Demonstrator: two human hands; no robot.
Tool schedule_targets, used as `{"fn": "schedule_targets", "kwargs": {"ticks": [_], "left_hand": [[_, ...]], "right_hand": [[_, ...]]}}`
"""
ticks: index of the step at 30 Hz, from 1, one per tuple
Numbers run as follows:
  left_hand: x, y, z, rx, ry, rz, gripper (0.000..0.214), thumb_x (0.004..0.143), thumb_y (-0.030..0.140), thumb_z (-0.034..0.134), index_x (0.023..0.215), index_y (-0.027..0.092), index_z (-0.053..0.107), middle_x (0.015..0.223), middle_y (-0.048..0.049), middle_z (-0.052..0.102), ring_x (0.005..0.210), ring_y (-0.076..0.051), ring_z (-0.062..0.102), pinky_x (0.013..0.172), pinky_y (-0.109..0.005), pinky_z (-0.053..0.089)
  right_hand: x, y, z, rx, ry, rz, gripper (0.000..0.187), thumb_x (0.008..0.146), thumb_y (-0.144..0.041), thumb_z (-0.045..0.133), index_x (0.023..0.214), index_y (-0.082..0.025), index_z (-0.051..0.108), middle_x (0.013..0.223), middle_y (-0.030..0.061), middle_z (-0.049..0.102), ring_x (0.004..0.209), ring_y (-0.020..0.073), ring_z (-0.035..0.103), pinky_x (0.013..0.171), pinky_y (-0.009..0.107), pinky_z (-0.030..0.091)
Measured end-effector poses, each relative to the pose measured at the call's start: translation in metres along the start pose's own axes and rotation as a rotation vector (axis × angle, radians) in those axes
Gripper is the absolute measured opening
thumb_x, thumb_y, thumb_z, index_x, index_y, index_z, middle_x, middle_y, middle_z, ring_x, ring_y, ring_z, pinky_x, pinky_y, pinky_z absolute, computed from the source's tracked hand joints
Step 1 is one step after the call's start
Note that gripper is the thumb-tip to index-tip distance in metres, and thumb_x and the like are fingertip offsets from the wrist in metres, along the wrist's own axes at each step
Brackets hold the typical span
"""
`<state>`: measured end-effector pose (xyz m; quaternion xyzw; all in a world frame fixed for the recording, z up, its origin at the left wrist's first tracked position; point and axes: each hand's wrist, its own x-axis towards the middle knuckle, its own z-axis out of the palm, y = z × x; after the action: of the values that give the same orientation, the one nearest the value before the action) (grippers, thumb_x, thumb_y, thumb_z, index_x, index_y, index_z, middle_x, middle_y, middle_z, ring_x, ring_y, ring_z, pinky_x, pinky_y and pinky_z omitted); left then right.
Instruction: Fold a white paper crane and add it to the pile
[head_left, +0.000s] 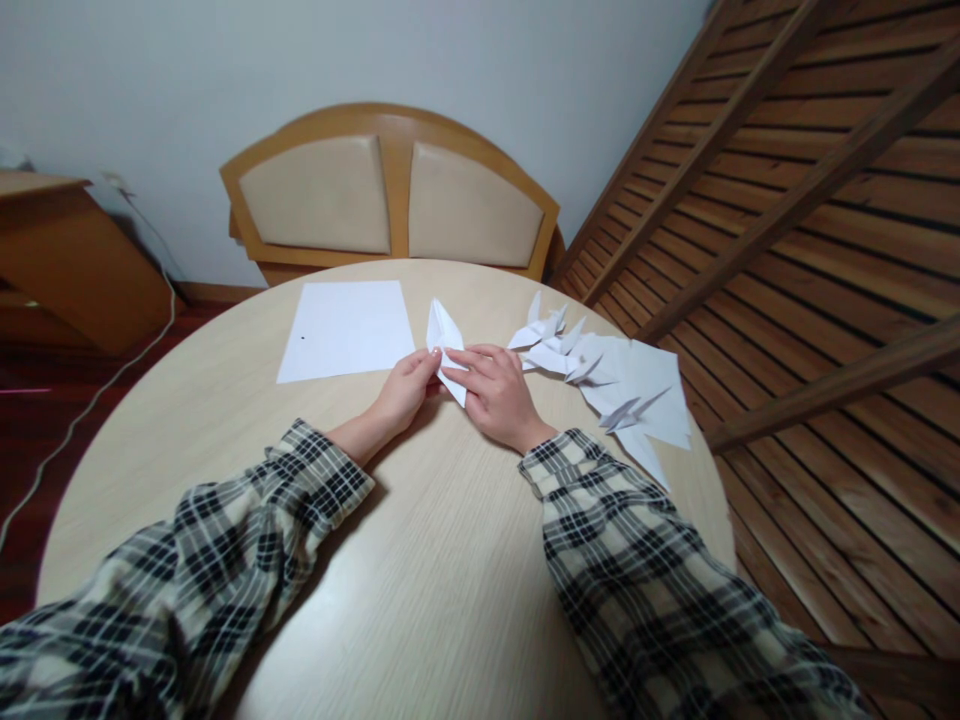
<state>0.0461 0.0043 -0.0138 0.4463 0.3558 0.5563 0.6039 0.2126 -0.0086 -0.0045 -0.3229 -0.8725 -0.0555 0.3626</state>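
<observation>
Between my left hand and my right hand is the folded paper, with one pointy end away from me. My left thumb and fingers pinch its side. My right fingers lie bent across the low part; I can't tell if they grip. I think I should line the edges up, hold the left side still and press softly, so the tip won't crumple. On the table, a flat sheet lies left, and folded shapes sit right.
</observation>
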Motion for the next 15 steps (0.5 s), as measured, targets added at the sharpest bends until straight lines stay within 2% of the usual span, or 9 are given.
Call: {"fn": "schedule_targets", "kwargs": {"ticks": [2, 5, 8, 9, 11, 15], "left_hand": [[0.0, -0.002, 0.0, 0.055, -0.002, 0.032, 0.024, 0.083, 0.039, 0.061, 0.077, 0.016, 0.057, 0.069, 0.0012, 0.055, 0.058, -0.009, 0.05, 0.055, -0.021, 0.043], [0.001, -0.005, -0.001, 0.148, -0.026, 0.085, 0.023, 0.086, 0.038, 0.056, 0.078, 0.016, 0.055, 0.07, 0.0008, 0.054, 0.061, -0.01, 0.05, 0.058, -0.023, 0.043], [0.001, -0.009, -0.002, 0.264, -0.081, 0.16, 0.023, 0.089, 0.037, 0.052, 0.078, 0.017, 0.054, 0.07, 0.0004, 0.053, 0.063, -0.012, 0.049, 0.06, -0.024, 0.043], [0.001, -0.01, -0.003, 0.307, -0.099, 0.191, 0.023, 0.09, 0.037, 0.051, 0.079, 0.017, 0.053, 0.071, 0.0002, 0.052, 0.064, -0.012, 0.049, 0.061, -0.025, 0.042], [0.0, -0.011, -0.004, 0.401, -0.124, 0.247, 0.022, 0.091, 0.036, 0.05, 0.08, 0.017, 0.053, 0.072, -0.0002, 0.052, 0.066, -0.013, 0.049, 0.062, -0.026, 0.041], [-0.003, -0.008, -0.004, 0.549, -0.13, 0.316, 0.02, 0.092, 0.033, 0.048, 0.081, 0.017, 0.053, 0.071, 0.0, 0.051, 0.066, -0.014, 0.048, 0.062, -0.026, 0.039]], "right_hand": [[0.001, 0.0, 0.0, 0.074, 0.062, 0.037, 0.039, 0.082, -0.009, 0.05, 0.109, -0.03, 0.067, 0.131, -0.0022, 0.059, 0.119, 0.0219, 0.048, 0.1, 0.045, 0.037], [0.003, 0.001, 0.001, 0.195, 0.228, 0.164, 0.031, 0.087, -0.014, 0.046, 0.109, -0.025, 0.065, 0.125, 0.0058, 0.058, 0.115, 0.02, 0.051, 0.098, 0.041, 0.041], [0.006, 0.005, 0.007, 0.297, 0.349, 0.357, 0.018, 0.092, -0.028, 0.048, 0.104, -0.021, 0.059, 0.104, 0.008, 0.059, 0.098, 0.0183, 0.056, 0.085, 0.035, 0.047], [0.006, 0.007, 0.009, 0.333, 0.354, 0.42, 0.016, 0.092, -0.034, 0.05, 0.098, -0.021, 0.057, 0.094, 0.0059, 0.059, 0.088, 0.0172, 0.057, 0.079, 0.033, 0.047], [0.006, 0.011, 0.014, 0.416, 0.271, 0.491, 0.024, 0.093, -0.044, 0.048, 0.085, -0.022, 0.053, 0.079, 0.0017, 0.056, 0.074, 0.0153, 0.054, 0.069, 0.03, 0.045], [0.005, 0.013, 0.016, 0.519, 0.112, 0.489, 0.041, 0.095, -0.053, 0.039, 0.069, -0.022, 0.046, 0.065, -0.001, 0.048, 0.065, 0.014, 0.049, 0.06, 0.028, 0.039]]}}
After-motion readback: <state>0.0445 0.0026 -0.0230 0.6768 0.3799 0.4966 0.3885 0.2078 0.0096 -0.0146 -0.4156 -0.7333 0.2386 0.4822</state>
